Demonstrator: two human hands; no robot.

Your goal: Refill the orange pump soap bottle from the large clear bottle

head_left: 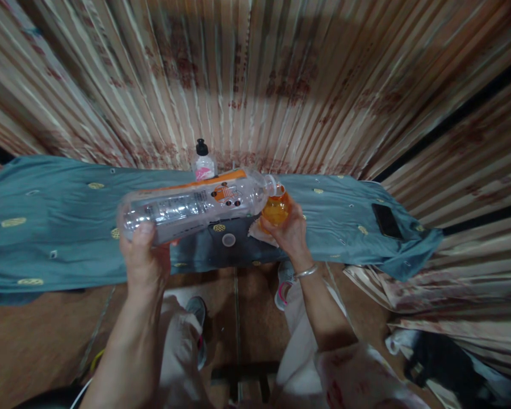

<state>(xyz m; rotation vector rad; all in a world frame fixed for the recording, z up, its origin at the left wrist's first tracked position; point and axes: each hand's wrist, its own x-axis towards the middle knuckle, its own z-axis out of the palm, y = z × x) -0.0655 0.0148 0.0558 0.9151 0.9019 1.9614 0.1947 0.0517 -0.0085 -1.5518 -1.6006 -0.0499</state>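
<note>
My left hand (147, 253) is closed around the base end of a large clear plastic bottle (187, 210) with an orange-printed label. The bottle lies tilted nearly level, its open mouth pointing right. At that mouth, my right hand (292, 230) grips a small orange container (276, 211), upright and apparently translucent. The bottle's mouth meets or overhangs the container's top; I cannot tell whether they touch. Below the bottle a small round whitish cap (229, 240) lies on the cloth. Under the right hand is a pale crumpled piece (262, 233), partly hidden.
A blue-green patterned cloth (68, 227) covers the narrow table. Behind the large bottle stands a small bottle with a black top (203, 162). A dark phone (386, 220) lies at the right end. Pleated curtains (247, 85) hang behind and to the right.
</note>
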